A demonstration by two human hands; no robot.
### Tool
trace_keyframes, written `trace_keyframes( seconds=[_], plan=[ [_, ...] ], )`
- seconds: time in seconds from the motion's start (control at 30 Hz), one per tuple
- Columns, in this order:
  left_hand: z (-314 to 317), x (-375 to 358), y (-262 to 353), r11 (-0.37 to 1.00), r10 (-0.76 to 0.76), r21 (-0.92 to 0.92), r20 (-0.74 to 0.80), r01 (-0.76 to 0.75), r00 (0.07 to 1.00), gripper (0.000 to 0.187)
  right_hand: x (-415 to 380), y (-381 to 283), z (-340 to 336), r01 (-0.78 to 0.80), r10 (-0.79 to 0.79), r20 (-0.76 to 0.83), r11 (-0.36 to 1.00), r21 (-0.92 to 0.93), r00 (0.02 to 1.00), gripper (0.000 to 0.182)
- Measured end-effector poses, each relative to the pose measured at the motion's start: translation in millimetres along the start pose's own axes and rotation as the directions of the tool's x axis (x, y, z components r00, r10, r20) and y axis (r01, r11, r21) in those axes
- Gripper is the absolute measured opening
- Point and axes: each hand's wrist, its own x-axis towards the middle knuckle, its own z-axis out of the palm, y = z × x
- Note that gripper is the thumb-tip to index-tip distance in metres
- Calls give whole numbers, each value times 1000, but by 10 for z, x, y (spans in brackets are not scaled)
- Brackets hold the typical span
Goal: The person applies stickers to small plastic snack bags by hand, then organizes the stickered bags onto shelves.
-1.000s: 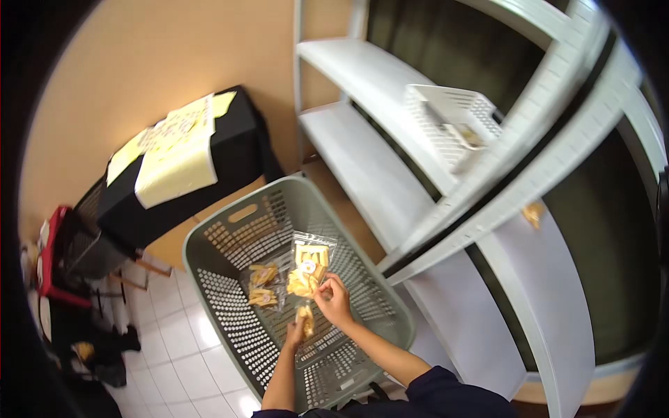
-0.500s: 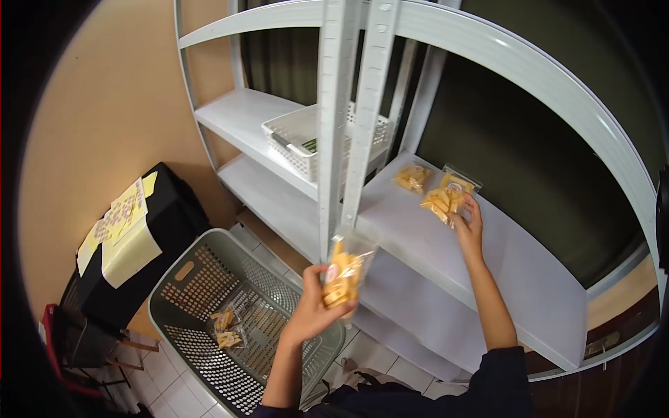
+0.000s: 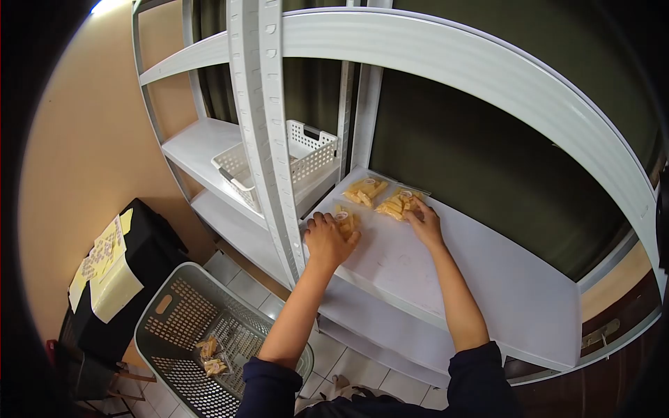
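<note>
The left hand curves its fingers over a front bag at the pale shelf's left end; the right hand touches the right bag near the shelf's back, beside a third bag. Whether either grips, I cannot tell. Dark cloth hangs behind the shelf; a grey basket stands lower left of it.

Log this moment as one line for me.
left grip: touching near bag | right grip: touching right bag | third bag: on shelf, untouched | grey basket: two bags inside
</note>
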Motion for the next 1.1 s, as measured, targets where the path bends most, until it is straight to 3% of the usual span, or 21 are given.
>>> trace_keyframes(
  seconds=[0.13, 0.4, 0.5, 0.57, 0.6, 0.63, 0.7, 0.73, 0.77, 0.8, 0.87, 0.93, 1.0, 1.07, 1.1],
  plan=[
    [41, 119, 6, 999, 4, 38, 11, -5, 1000, 64, -16, -102, 25, 69, -69, 3, 991, -113, 998, 52],
    [-42, 7, -105, 1000, 29, 8, 22, -29, 999, 62, -41, -111, 13, 79, -88, -58, 987, -139, 994, 48],
    [-60, -41, -115, 1000, 18, -14, 128, -16, 992, 69, -80, -259, -19, 57, -68, -54, 983, -172, 996, 51],
    [116, -84, -178, 979, 145, -127, -117, -159, 983, 77, -98, -241, -7, 54, -62, -36, 980, -194, 997, 53],
    [9, -98, -160, 964, 195, -176, -36, -198, 980, 83, -87, -169, -10, 91, -112, -72, 966, -244, 991, 55],
    [-23, -159, -155, 926, 272, -225, -164, -304, 948, 80, -78, -106, -5, 129, -164, -99, 948, -291, 981, 57],
    [-187, -375, -182, 779, 395, -349, -371, -521, 840, 67, -100, -47, -18, 218, -384, -178, 784, -581, 906, 57],
    [-323, -521, -206, 719, 408, -462, -326, -520, 853, 60, -184, -401, -151, 253, -370, -151, 829, -498, 917, 52],
    [-337, -716, -255, 632, 403, -506, -431, -587, 807, 53, -248, -643, -235, 355, -465, -137, 807, -471, 875, 47],
    [-375, -949, -346, 612, 407, -531, -423, -586, 810, 47, -338, -884, -257, 396, -532, -164, 772, -498, 831, 42],
    [-317, -1439, -686, 663, 328, -564, -372, -492, 869, 43, -659, -1354, -210, 501, -647, -266, 738, -452, 714, 32],
    [-319, -1907, -1011, 720, 214, -592, -306, -362, 928, 38, -1046, -1382, 91, 694, -752, -395, 650, -310, 528, 24],
    [-429, -2392, -1387, 801, 10, -574, -270, -169, 963, 34, -1506, -1699, 655, 858, -840, -219, 514, -30, 496, 22],
    [-530, -2825, -1794, 821, -224, -569, -251, 43, 942, 31, -1913, -2124, 1435, 837, -868, -3, 478, 267, 497, 30],
    [-548, -3003, -2006, 803, -347, -578, -249, 148, 904, 30, -2124, -2274, 1814, 749, -831, 171, 552, 365, 529, 29]
  ],
)
